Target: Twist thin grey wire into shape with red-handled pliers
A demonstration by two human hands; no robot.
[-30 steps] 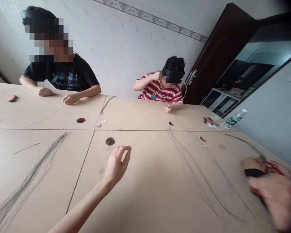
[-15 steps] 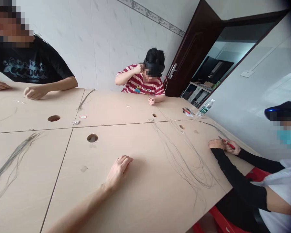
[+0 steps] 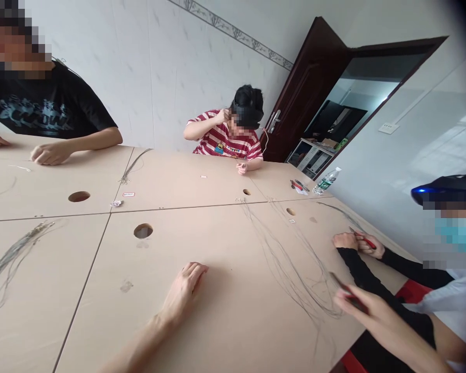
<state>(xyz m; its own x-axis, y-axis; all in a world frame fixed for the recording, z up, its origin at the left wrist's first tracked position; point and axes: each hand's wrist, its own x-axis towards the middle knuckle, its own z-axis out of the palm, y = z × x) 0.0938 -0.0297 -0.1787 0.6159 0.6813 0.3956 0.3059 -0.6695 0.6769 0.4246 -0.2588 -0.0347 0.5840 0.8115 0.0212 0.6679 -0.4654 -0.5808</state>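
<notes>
My left hand [image 3: 184, 290] lies on its side on the pale wooden tabletop [image 3: 241, 321], fingers curled in and pressed together. Whatever they may pinch is hidden. On the right side, my right hand [image 3: 367, 305] is raised above the table, its fingers wrapped round a dark, narrow hand tool [image 3: 338, 282]. The tool points up and to the left; motion blurs it, so its exact kind is unclear. Just left of that hand, a loose bundle of thin grey wires [image 3: 295, 259] stretches along the table.
On the right, a co-worker's hands [image 3: 349, 242] hold red-handled pliers [image 3: 367, 241]. Two more people sit across the table. More wire bundles lie at left [image 3: 17, 248] and far back [image 3: 134, 165]. Round holes [image 3: 143, 231] pierce the top. A water bottle [image 3: 326, 181] stands near other pliers [image 3: 298, 186].
My right hand has come into view from the lower right with the dark tool in it. The view has shifted slightly; my left hand keeps its curled pose on the table.
</notes>
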